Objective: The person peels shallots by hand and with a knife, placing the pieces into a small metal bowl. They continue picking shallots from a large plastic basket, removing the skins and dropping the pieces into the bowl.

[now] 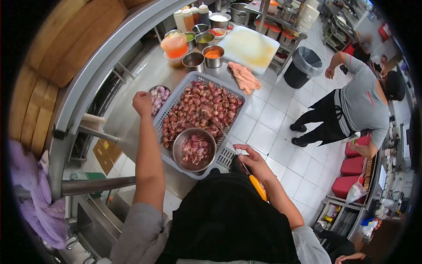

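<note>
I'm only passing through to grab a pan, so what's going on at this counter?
A person is working through shallots. Their right hand grips a yellow-handled knife near the blue basket of unpeeled shallots, where a metal bowl holds what look like skins. Their left hand hovers over a small bowl of peeled shallots. A co-worker stands on the tiled floor nearby.
</note>
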